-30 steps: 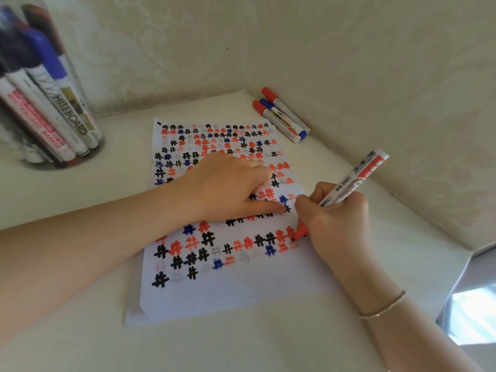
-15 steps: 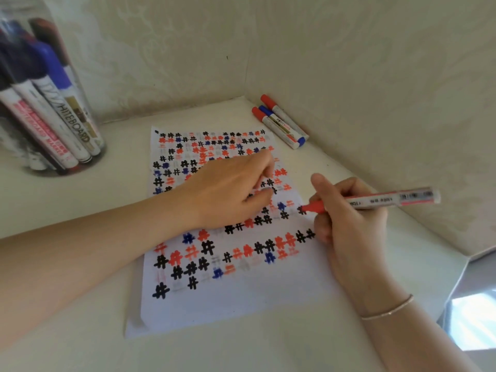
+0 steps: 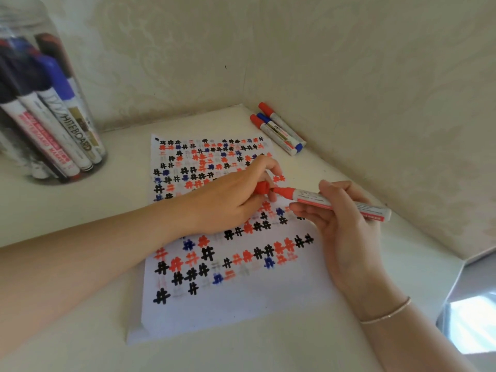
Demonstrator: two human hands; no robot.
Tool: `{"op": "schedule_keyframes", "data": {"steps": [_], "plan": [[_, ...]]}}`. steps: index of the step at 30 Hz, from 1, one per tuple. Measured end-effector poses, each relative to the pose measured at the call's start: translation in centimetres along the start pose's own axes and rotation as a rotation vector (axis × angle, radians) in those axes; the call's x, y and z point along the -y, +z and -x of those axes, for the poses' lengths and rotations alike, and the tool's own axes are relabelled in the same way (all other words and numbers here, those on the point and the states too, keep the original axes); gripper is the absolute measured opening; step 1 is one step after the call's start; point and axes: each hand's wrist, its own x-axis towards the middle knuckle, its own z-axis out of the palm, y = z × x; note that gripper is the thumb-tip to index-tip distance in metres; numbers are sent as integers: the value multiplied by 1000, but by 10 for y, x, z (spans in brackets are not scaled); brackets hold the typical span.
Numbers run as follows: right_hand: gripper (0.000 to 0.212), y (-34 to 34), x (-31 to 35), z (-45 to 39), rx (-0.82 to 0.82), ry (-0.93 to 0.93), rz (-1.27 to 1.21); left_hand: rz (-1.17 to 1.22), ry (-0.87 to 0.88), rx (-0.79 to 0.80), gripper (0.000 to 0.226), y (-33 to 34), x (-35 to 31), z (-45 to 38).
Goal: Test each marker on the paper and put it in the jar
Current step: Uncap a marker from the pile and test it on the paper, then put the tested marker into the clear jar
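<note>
A white paper (image 3: 241, 312) covered in black, red and blue hash marks lies on the cream table. My right hand (image 3: 341, 226) grips a red whiteboard marker (image 3: 335, 204) held level above the paper, its tip pointing left. My left hand (image 3: 236, 200) holds the red cap (image 3: 261, 188) just in front of that tip, a small gap between them. A clear jar (image 3: 45, 108) with several markers stands at the far left. Three capped markers (image 3: 279, 130), two red and one blue, lie in the back corner by the wall.
Walls close in at the back and right, meeting in a corner behind the loose markers. The table's cut edge (image 3: 456, 267) runs at the right, with a bright floor patch below. A thin bracelet sits on my right wrist.
My right hand lifted the marker off the paper and turned it level. My left hand rose from pressing the paper and now holds the red cap at the marker's tip.
</note>
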Motion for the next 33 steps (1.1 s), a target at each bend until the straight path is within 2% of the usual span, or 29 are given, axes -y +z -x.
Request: {"op": "schedule_keyframes", "data": {"steps": [7, 13, 17, 20, 24, 26, 27, 30, 32, 33], "plan": [[14, 1, -2, 3, 67, -50, 191, -74, 43, -8, 32, 1, 0, 2], [24, -1, 1, 5, 111, -45, 302, -81, 152, -34, 27, 0, -2, 3], [25, -5, 4, 0, 219, -20, 198, 51, 149, -119, 19, -3, -5, 2], [36, -3, 18, -9, 312, 139, 75, 256, 44, -213, 20, -13, -6, -1], [19, 16, 45, -29, 384, 148, 491, 672, -195, -339, 22, -29, -7, -7], [17, 33, 57, -35, 386, 60, 760, 903, -334, -353, 23, -33, -9, -10], [17, 43, 61, -36, 377, 1, 903, 941, -406, -365, 30, -34, -10, -11], [21, 70, 60, -31, 401, -213, 1199, 817, -568, -444, 42, -33, -12, -11], [25, 84, 55, -24, 415, -367, 1327, 757, -606, -494, 37, -34, -13, -10], [27, 89, 53, -20, 407, -426, 1394, 741, -603, -505, 48, -34, -13, -10]]}}
